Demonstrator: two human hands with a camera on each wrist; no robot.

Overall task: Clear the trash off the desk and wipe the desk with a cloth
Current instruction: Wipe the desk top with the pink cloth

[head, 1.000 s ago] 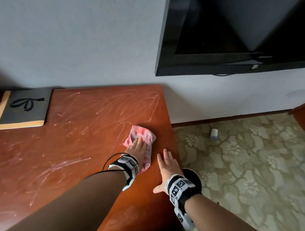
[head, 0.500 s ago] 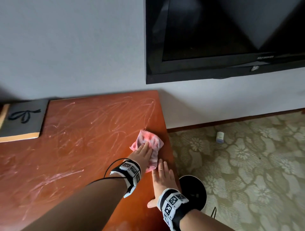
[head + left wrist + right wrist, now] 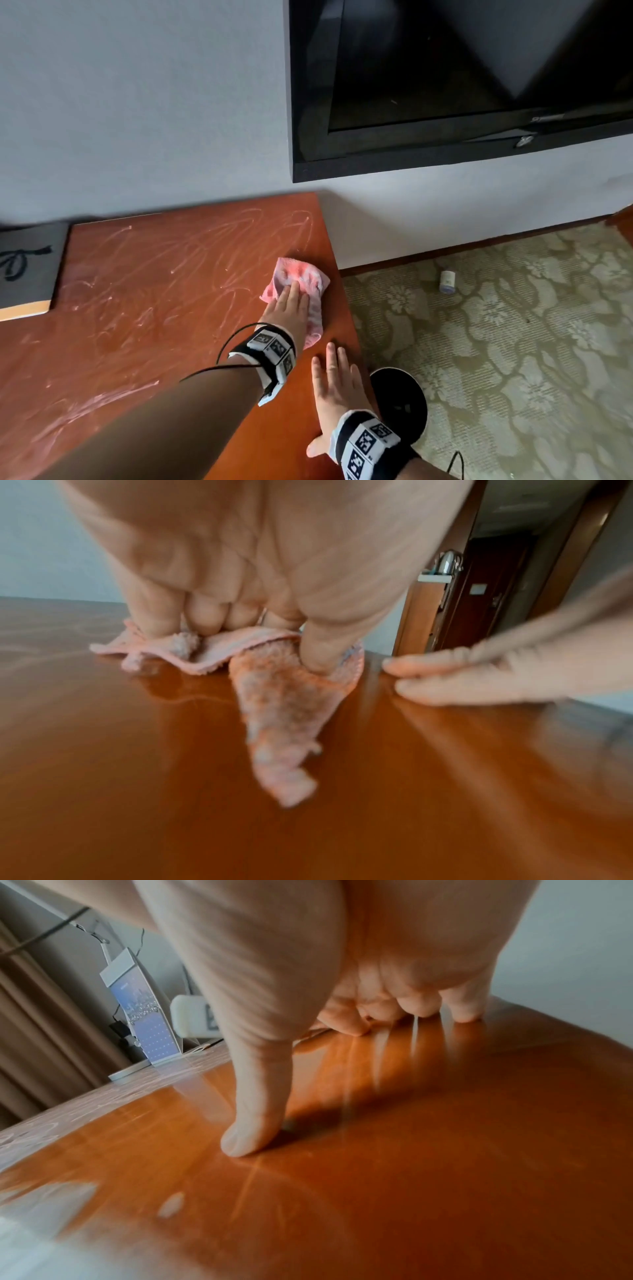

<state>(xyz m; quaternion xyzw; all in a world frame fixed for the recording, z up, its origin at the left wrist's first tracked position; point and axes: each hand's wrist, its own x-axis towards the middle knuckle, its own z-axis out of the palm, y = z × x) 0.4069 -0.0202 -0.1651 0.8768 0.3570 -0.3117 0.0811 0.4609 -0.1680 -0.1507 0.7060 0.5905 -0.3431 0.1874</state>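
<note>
Left hand flat, fingers straight, pressing pink cloth onto desk near right edge. Right hand spread, palm down on wood beside it, holding nothing.

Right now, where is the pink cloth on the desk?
In the head view, the pink cloth lies under the left hand, near the desk's right edge.

Right wrist view. The right hand lies flat on the glossy orange-brown table, thumb tip and fingertips touching the wood, fingers straight. At the far left, an upright blue-printed card stand and a white block before brown curtains. Foreground blurred.
</note>
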